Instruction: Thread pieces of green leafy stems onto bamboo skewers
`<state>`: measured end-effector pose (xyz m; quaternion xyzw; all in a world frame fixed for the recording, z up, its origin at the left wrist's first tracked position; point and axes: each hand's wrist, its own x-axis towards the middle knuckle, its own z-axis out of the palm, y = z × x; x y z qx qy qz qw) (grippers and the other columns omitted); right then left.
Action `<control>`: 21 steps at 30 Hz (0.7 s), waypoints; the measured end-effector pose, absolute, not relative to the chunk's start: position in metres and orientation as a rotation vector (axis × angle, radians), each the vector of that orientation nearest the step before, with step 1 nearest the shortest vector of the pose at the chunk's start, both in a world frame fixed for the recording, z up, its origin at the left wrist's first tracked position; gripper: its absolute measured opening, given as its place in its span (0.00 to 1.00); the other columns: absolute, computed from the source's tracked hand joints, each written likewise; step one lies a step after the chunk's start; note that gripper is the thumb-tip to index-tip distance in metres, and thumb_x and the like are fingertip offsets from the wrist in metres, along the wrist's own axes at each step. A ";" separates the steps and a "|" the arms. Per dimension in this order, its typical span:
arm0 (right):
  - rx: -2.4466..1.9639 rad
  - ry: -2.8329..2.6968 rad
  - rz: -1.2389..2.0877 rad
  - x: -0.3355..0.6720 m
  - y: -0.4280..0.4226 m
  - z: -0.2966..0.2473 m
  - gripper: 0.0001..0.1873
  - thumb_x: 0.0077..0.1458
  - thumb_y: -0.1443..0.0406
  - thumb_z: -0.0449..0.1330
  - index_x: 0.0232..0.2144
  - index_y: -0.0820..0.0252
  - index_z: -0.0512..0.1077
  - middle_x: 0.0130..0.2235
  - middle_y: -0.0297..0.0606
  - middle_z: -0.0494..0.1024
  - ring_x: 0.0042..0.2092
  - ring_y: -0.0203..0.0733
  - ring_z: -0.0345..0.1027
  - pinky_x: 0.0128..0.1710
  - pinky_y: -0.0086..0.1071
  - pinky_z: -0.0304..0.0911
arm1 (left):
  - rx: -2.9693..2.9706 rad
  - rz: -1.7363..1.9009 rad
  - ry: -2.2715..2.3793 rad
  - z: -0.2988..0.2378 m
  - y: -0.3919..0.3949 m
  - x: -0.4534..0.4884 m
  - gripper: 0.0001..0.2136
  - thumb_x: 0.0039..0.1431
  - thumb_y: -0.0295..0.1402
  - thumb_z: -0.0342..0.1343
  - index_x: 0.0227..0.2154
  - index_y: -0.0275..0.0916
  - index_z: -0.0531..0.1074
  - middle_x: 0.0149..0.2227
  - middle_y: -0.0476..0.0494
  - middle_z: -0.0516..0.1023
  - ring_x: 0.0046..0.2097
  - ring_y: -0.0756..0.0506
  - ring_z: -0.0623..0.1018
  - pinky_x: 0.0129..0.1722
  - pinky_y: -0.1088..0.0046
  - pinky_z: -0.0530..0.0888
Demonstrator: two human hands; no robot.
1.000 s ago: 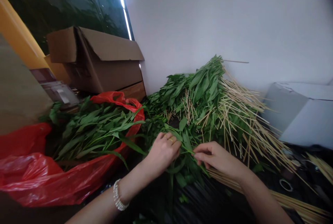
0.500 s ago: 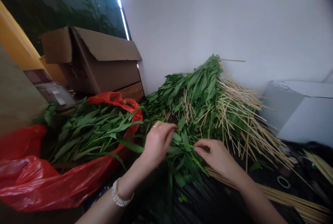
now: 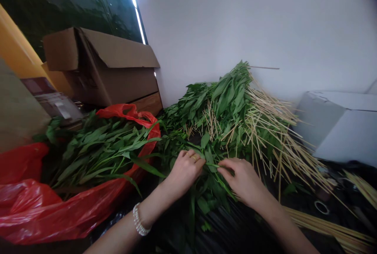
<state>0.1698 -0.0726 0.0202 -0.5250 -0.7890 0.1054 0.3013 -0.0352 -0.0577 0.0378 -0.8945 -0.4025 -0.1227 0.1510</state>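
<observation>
My left hand [image 3: 185, 171], with rings and a pearl bracelet at the wrist, is closed around a bunch of green leafy stems [image 3: 206, 183] lying on the dark surface. Close beside it, my right hand [image 3: 242, 179] pinches a thin green stem [image 3: 212, 165] that runs between the two hands. Just behind the hands rises a big heap of green leaves threaded on bamboo skewers [image 3: 235, 116].
A red plastic bag [image 3: 59, 207] full of loose green leaves lies at the left. An open cardboard box [image 3: 103, 69] stands behind it. A white box [image 3: 341, 124] sits at the right. More bamboo skewers [image 3: 330, 226] lie at the lower right, near a small ring.
My left hand has turned back down onto the leaf bunch, knuckles up. My right hand has shifted slightly toward it, still pinching the stem.
</observation>
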 end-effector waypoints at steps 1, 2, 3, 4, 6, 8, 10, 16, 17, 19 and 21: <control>-1.392 -2.100 0.279 0.170 -0.073 0.020 0.08 0.58 0.66 0.57 0.33 0.56 0.77 0.34 0.37 0.81 0.38 0.46 0.74 0.40 0.36 0.61 | -2.567 -0.341 -1.154 0.037 -0.057 -0.036 0.05 0.64 0.29 0.52 0.38 0.38 0.73 0.34 0.44 0.76 0.41 0.42 0.71 0.38 0.66 0.61; -1.388 -2.110 0.274 0.169 -0.073 0.021 0.08 0.57 0.66 0.57 0.32 0.56 0.77 0.33 0.37 0.81 0.37 0.46 0.73 0.40 0.36 0.61 | -2.571 -0.339 -1.150 0.036 -0.056 -0.036 0.04 0.63 0.28 0.53 0.36 0.38 0.73 0.34 0.43 0.76 0.41 0.42 0.71 0.38 0.66 0.61; -1.380 -2.118 0.271 0.168 -0.073 0.021 0.08 0.57 0.66 0.58 0.31 0.56 0.77 0.32 0.36 0.81 0.36 0.46 0.73 0.39 0.36 0.61 | -2.572 -0.356 -1.155 0.034 -0.055 -0.036 0.04 0.62 0.28 0.53 0.33 0.38 0.73 0.33 0.43 0.76 0.41 0.42 0.71 0.38 0.66 0.62; -1.368 -2.115 0.277 0.167 -0.073 0.021 0.08 0.57 0.66 0.58 0.30 0.55 0.77 0.32 0.36 0.81 0.36 0.45 0.73 0.38 0.36 0.61 | -2.574 -0.400 -1.177 0.032 -0.054 -0.035 0.04 0.60 0.27 0.54 0.31 0.38 0.73 0.32 0.43 0.76 0.40 0.42 0.72 0.38 0.66 0.62; -1.346 -2.078 0.322 0.166 -0.074 0.021 0.08 0.57 0.65 0.57 0.29 0.55 0.76 0.31 0.36 0.80 0.35 0.44 0.73 0.37 0.35 0.61 | -2.605 -0.584 -1.278 0.030 -0.049 -0.034 0.05 0.57 0.25 0.54 0.28 0.38 0.72 0.30 0.45 0.75 0.38 0.43 0.72 0.38 0.68 0.63; -1.338 -2.025 0.380 0.166 -0.075 0.023 0.08 0.57 0.64 0.57 0.29 0.55 0.76 0.30 0.35 0.80 0.33 0.43 0.73 0.36 0.34 0.61 | -2.637 -0.927 -1.484 0.030 -0.040 -0.036 0.06 0.54 0.23 0.53 0.26 0.38 0.72 0.28 0.47 0.75 0.36 0.46 0.72 0.38 0.71 0.65; -1.358 -1.989 0.406 0.169 -0.075 0.024 0.08 0.57 0.64 0.57 0.28 0.55 0.75 0.30 0.35 0.79 0.33 0.43 0.72 0.35 0.34 0.62 | -2.591 -1.277 -1.693 0.035 -0.029 -0.042 0.07 0.54 0.24 0.50 0.25 0.38 0.71 0.27 0.49 0.74 0.33 0.48 0.71 0.35 0.74 0.65; -1.411 -2.024 0.375 0.177 -0.072 0.023 0.08 0.58 0.64 0.57 0.30 0.56 0.76 0.33 0.37 0.79 0.36 0.45 0.71 0.37 0.36 0.61 | -2.647 -1.404 -1.738 0.053 -0.026 -0.050 0.10 0.64 0.31 0.44 0.33 0.38 0.70 0.29 0.50 0.74 0.33 0.49 0.73 0.35 0.75 0.68; -1.400 -2.050 0.338 0.177 -0.071 0.021 0.08 0.58 0.65 0.57 0.31 0.56 0.76 0.33 0.37 0.79 0.36 0.45 0.71 0.38 0.36 0.61 | -2.761 -1.315 -1.639 0.052 -0.031 -0.046 0.10 0.65 0.32 0.45 0.35 0.38 0.71 0.33 0.48 0.75 0.36 0.48 0.74 0.38 0.74 0.69; -1.371 -2.102 0.237 0.174 -0.071 0.018 0.08 0.59 0.66 0.56 0.32 0.56 0.76 0.33 0.37 0.79 0.37 0.45 0.71 0.39 0.37 0.60 | -2.930 -1.085 -1.431 0.047 -0.041 -0.038 0.08 0.65 0.32 0.49 0.40 0.39 0.72 0.39 0.45 0.76 0.43 0.46 0.75 0.44 0.72 0.70; -1.343 -2.137 0.132 0.171 -0.071 0.016 0.08 0.59 0.66 0.57 0.32 0.55 0.76 0.33 0.36 0.79 0.38 0.45 0.70 0.40 0.37 0.58 | -2.979 -0.855 -1.292 0.039 -0.048 -0.031 0.09 0.65 0.32 0.50 0.44 0.40 0.72 0.40 0.44 0.76 0.43 0.46 0.76 0.44 0.72 0.71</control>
